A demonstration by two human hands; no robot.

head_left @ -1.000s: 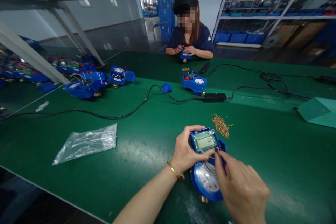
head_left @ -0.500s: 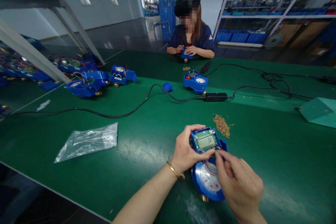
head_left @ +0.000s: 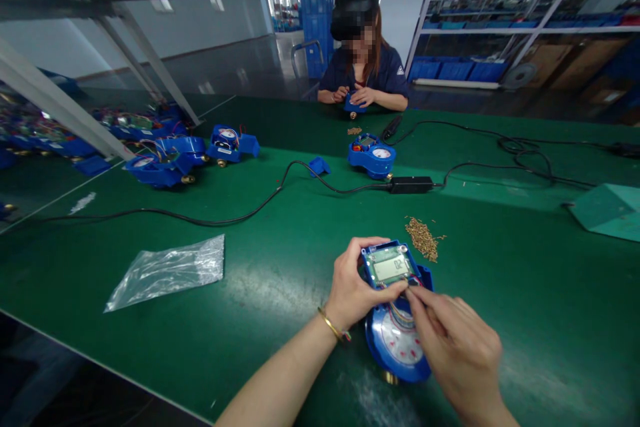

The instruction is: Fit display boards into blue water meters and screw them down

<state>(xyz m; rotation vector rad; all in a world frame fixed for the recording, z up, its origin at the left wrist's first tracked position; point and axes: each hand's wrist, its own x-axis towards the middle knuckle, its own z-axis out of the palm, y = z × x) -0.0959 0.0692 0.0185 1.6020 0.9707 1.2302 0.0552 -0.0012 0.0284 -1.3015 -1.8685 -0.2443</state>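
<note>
A blue water meter (head_left: 397, 340) with a round white dial lies on the green table (head_left: 260, 213) in front of me. Its raised upper part carries a green circuit board with an LCD screen (head_left: 391, 267). My left hand (head_left: 355, 287) is wrapped round the left side of that board, thumb along its lower edge. My right hand (head_left: 457, 350) pinches at the board's lower right corner, fingertips together on something too small to make out. A small heap of brass screws (head_left: 423, 239) lies just beyond the meter.
An empty clear plastic bag (head_left: 167, 270) lies to the left. A black cable with a power brick (head_left: 410, 184) crosses the table. More blue meters (head_left: 371, 155) sit farther off and at the left. Opposite, a person (head_left: 363, 60) handles another meter. A green box (head_left: 607, 211) stands at right.
The meter's board end has tipped up slightly and shifted a little away from me. My right fingertips have stayed at its lower right corner. The person opposite has lowered their head.
</note>
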